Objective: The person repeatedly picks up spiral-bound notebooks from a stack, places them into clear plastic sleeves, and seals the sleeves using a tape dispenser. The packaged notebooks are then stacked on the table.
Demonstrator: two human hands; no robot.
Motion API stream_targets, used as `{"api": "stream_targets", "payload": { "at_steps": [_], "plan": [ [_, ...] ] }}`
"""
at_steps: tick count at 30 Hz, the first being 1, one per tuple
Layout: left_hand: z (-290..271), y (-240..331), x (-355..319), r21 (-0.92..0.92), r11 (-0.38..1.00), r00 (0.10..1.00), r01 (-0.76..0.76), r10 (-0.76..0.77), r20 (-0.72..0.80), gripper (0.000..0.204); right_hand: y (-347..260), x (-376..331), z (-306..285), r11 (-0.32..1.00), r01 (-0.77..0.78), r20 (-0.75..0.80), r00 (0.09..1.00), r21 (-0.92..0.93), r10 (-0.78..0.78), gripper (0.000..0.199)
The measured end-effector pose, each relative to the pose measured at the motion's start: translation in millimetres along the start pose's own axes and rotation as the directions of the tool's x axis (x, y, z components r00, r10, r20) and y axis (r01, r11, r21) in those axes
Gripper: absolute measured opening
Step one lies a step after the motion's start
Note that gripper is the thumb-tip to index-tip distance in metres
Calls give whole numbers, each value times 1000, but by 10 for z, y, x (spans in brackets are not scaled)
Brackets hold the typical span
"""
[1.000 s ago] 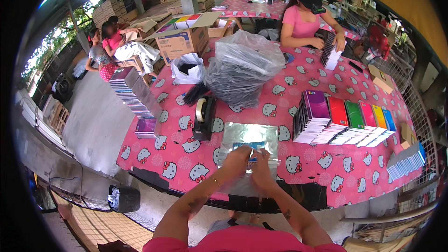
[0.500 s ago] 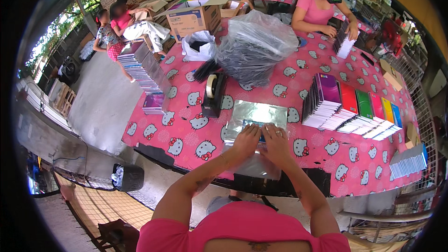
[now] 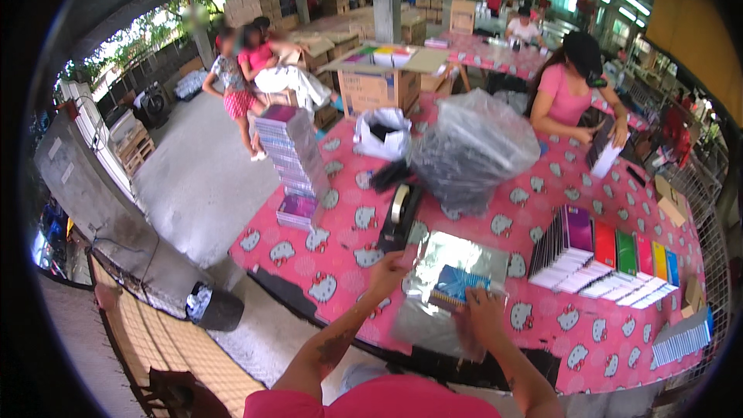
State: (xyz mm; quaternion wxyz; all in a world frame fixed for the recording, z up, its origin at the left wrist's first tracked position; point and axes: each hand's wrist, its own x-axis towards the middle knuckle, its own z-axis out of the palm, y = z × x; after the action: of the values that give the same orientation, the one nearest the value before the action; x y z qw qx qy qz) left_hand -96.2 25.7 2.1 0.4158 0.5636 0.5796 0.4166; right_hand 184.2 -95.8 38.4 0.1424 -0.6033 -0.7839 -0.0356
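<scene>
A small spiral notebook with a blue patterned cover [image 3: 463, 283] lies on a sheet or bag of clear plastic [image 3: 422, 325]. My right hand [image 3: 486, 314] rests on the notebook's lower right corner, its fingers stretched over the edge and the plastic. To the left, my left hand [image 3: 387, 272] hovers beside the plastic's left edge, close to the near end of a black tape dispenser [image 3: 396, 224]. Its thumb and fingers look apart, though slightly blurred, and I see nothing in them. The dispenser carries a pale roll of tape [image 3: 400, 203].
Notebooks in several cover colours [image 3: 582, 255] stand in rows at the right. A tall notebook stack [image 3: 290, 151] rises at the left edge. A big plastic bag of black strips [image 3: 472, 151] and an open carton [image 3: 379, 91] lie beyond. Across the table, a person [image 3: 569, 93] handles notebooks.
My left hand has left the notebook and moved left toward the tape dispenser. My right hand stays at the notebook, uncovering more of its cover. The view has tilted up and shifted left.
</scene>
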Motion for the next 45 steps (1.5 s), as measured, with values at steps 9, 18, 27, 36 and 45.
{"api": "stream_targets", "payload": {
  "at_steps": [9,18,27,36,45],
  "plan": [
    [-483,361,778,-217,939,964,267,-263,48,28,34,-34,201,996,81,-160,983,-24,-84,45],
    [-106,-79,385,-529,849,971,10,-134,-197,10,1,-53,78,996,65,-156,986,64,-54,37],
    [-110,694,42,394,916,976,-71,145,-161,21,34,-11,-26,993,81,-167,984,85,-66,36],
    [982,1099,-572,261,965,989,15,-53,138,30,165,-27,110,985,133,-242,965,105,-105,37],
    [1131,788,-515,829,523,974,-197,12,224,50,173,-31,-81,954,121,-199,978,274,-67,41]
  ]
}}
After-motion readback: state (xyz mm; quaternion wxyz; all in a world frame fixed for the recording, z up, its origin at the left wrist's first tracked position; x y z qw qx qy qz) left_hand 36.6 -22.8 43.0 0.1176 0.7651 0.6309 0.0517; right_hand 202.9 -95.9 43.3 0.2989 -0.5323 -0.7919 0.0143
